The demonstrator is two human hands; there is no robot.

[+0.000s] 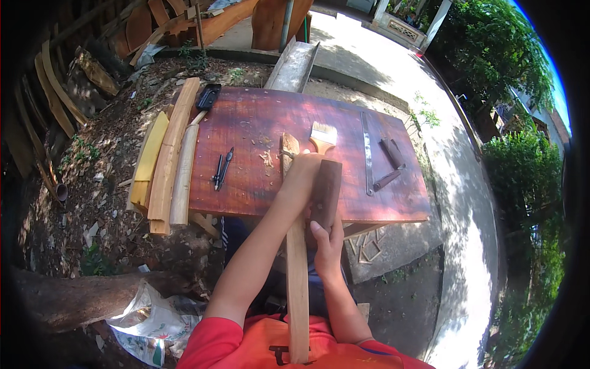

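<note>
My right hand (329, 249) is wrapped round the lower part of a long dark brown wooden block (327, 187), held upright in front of me with the thumb on its face. My left hand (305, 162) reaches across to the handle of a flat paintbrush (322, 136) with pale bristles and appears closed on it; the block covers part of its fingers. A long light wooden strip (297, 295) runs from my belly up under my left wrist onto the reddish-brown table (252, 123).
On the table lie a pair of compasses (224, 167), a metal ruler (367, 154), a dark angled tool (391, 163) and wood shavings (266, 158). Several boards (171, 157) line the left edge, beside a black tray (209, 96). A log (92, 298) and white sack (150, 320) lie lower left.
</note>
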